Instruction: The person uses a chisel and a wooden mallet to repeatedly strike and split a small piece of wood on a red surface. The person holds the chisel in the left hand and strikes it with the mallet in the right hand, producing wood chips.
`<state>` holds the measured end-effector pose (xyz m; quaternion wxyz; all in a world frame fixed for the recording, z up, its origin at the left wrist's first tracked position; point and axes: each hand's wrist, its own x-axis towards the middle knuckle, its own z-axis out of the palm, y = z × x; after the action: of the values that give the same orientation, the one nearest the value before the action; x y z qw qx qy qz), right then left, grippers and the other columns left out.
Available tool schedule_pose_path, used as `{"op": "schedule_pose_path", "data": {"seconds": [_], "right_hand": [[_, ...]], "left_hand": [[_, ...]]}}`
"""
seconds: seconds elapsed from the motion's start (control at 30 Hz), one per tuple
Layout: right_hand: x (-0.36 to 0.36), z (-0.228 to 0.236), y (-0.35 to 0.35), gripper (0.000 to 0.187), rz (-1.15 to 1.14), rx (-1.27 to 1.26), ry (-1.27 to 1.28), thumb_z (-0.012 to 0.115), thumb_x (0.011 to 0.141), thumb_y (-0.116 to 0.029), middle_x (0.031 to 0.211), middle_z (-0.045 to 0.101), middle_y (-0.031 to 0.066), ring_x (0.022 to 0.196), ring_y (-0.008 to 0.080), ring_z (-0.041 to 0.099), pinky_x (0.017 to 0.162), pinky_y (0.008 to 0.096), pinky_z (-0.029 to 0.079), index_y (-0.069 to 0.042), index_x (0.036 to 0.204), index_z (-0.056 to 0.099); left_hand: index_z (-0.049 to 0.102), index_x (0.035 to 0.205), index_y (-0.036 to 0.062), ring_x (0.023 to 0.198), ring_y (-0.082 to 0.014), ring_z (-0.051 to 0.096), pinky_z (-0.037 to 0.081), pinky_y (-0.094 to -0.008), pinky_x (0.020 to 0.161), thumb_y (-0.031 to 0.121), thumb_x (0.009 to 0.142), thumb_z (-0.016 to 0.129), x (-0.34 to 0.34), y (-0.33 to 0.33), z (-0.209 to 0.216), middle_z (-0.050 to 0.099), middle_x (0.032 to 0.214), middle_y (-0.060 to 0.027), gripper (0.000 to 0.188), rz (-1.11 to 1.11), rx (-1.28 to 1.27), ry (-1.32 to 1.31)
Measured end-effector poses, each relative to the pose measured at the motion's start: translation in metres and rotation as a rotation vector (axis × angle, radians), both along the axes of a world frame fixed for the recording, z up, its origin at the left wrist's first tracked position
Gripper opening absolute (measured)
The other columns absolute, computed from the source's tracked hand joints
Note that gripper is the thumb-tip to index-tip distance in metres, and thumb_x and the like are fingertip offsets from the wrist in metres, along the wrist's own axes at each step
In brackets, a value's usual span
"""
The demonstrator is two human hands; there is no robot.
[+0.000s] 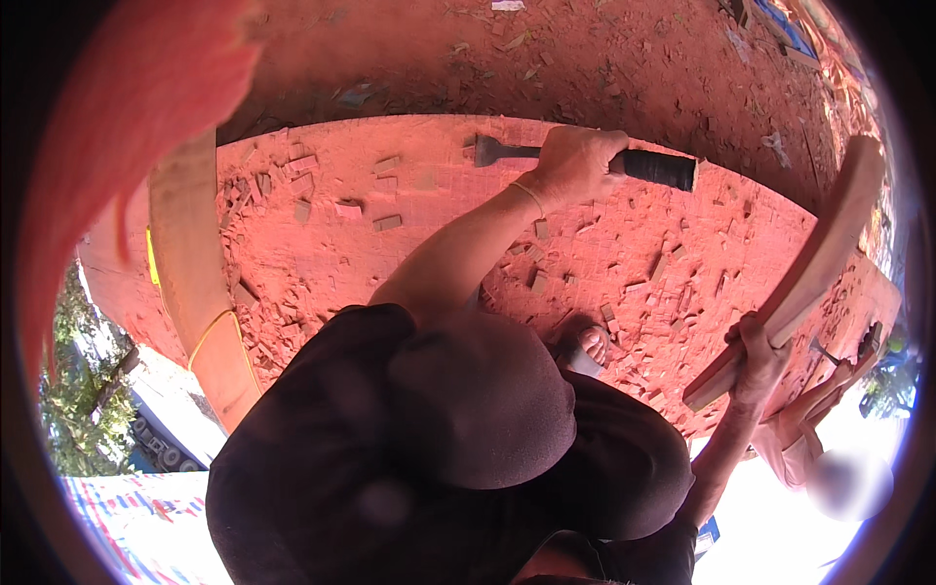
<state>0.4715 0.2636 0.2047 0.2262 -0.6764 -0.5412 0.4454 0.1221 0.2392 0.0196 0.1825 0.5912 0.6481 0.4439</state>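
Note:
My left hand (pixel 575 166) is closed around a chisel (pixel 507 149), which lies nearly level above the far edge of the chip-strewn work board. Its wide, flat blade points left, and a black-wrapped handle end sticks out to the right of my fist. Over on the right, my right hand (pixel 759 359) grips a long curved piece of wood (pixel 814 244) near its lower end. That piece slants from the near middle up to the far right. My dark-clothed knees fill the lower middle, with a sandalled foot (pixel 592 343) showing beyond them.
Small wood chips (pixel 387 222) lie scattered over the reddish board (pixel 439 253). At left, a wide plank (pixel 185 244) has a yellow cord around it. Red cloth (pixel 127 117) hangs at upper left. A co-worker (pixel 795 444) is at the far right. Debris covers the ground beyond.

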Motion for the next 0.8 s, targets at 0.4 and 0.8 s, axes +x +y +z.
{"op": "schedule_pose_path", "data": {"seconds": [0.4, 0.8], "right_hand": [[-0.092, -0.061, -0.041, 0.023, 0.124, -0.372, -0.004, 0.07, 0.078, -0.01, 0.066, 0.06, 0.004, 0.057, 0.0135, 0.059, 0.053, 0.0298, 0.048, 0.003, 0.095, 0.062], [-0.113, 0.053, 0.03, 0.024, -0.57, 0.282, 0.489, 0.066, 0.091, -0.019, 0.085, 0.063, 0.0066, 0.083, 0.0187, 0.062, 0.076, 0.0325, 0.052, 0.0, 0.105, 0.064]], "left_hand": [[0.061, 0.078, 0.0103, 0.066, -0.0329, 0.067, 0.047, -0.0444, 0.056, 0.023, 0.073, 0.078, -0.001, -0.007, -0.003, 0.063, 0.068, -0.0109, 0.022, -0.027, -0.066, 0.054], [0.061, 0.079, 0.0103, 0.067, -0.0347, 0.067, 0.047, -0.0439, 0.057, 0.019, 0.074, 0.078, -0.018, -0.011, 0.007, 0.063, 0.069, -0.0126, 0.019, 0.046, -0.066, -0.023]]}}
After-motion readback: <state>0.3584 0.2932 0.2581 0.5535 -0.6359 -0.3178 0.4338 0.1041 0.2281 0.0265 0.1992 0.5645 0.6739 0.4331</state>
